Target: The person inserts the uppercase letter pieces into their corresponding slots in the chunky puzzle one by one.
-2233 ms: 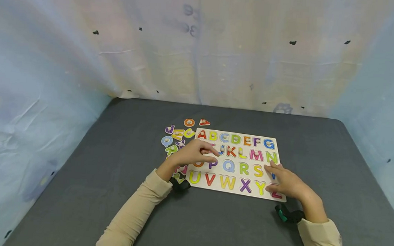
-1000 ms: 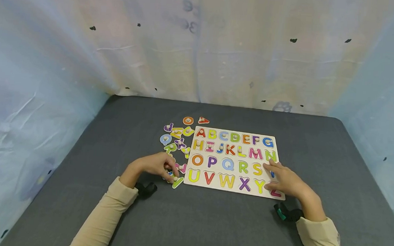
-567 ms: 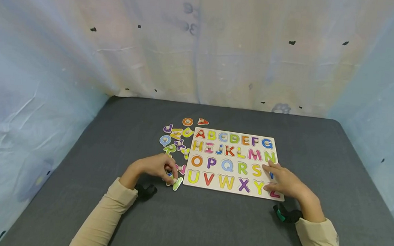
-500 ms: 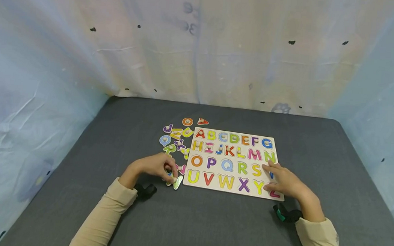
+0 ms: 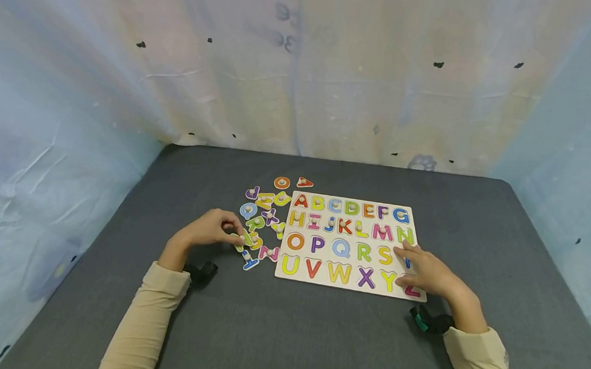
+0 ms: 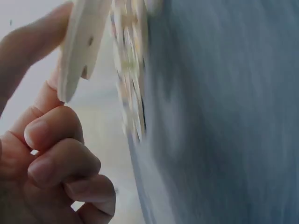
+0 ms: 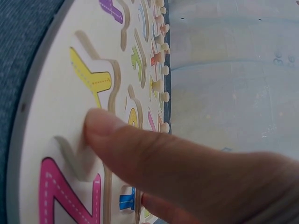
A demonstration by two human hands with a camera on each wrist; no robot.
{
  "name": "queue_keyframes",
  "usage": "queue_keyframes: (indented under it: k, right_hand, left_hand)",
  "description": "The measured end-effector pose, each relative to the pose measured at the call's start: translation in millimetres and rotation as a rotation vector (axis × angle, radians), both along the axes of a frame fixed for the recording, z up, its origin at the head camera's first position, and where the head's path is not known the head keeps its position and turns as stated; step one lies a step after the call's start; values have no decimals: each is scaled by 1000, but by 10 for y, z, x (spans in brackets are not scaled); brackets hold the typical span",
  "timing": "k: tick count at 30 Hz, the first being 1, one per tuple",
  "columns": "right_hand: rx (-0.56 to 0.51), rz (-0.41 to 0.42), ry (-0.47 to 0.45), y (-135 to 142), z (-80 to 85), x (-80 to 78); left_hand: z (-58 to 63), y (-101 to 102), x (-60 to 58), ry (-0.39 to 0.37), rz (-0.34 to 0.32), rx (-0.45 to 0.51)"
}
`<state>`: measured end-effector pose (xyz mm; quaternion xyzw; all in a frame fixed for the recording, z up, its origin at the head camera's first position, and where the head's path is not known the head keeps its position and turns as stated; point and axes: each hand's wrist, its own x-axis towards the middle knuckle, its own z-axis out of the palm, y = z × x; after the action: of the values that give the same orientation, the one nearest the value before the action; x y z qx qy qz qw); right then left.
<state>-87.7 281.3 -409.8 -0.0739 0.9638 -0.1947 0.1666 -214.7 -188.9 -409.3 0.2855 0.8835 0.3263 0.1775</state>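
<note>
My left hand (image 5: 215,228) is just left of the loose letters, pinching a green wooden letter piece (image 5: 246,238) between thumb and fingers. In the left wrist view this letter piece (image 6: 81,51) shows its pale wood side, tilted up on edge, above the table, with the other fingers curled below it. My right hand (image 5: 431,272) rests on the right side of the alphabet board (image 5: 298,259), fingers spread. In the right wrist view its thumb (image 7: 121,135) lies on the board between the Y slot and the pink Z slot.
Several loose knobbed letters lie left of the board, among them a blue T (image 5: 251,260), a pink Z (image 5: 269,253), a green R (image 5: 255,222) and an orange O (image 5: 282,182). Knobbed pieces fill most of the board's upper two rows. A dark grey cloth (image 5: 316,344) covers the table.
My left hand went from over the board down to the loose pieces, pinched the green letter piece at the near end, and lifted it left and away. The right hand stayed in place.
</note>
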Motion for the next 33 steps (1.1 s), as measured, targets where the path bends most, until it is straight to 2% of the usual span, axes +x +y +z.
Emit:
queue_keyframes:
  k: [5,9,18,26,33]
  right_hand:
    - [8,6,7,4,13,12]
    - [9,9,8,8,14,17]
    - [7,13,28,15,-1,19]
    - [3,16,31,13,-18,8]
    - [6,12,18,18,-33,-11]
  left_hand:
    - [-24,-170,-75,24,119,-79]
    - [-22,-217,-87,32,150,-126]
    - [-7,-236,-80,45,73,-141]
    - [-4,-222,-75,62,148,-159]
    - [-36,-252,-85,80,123,-149]
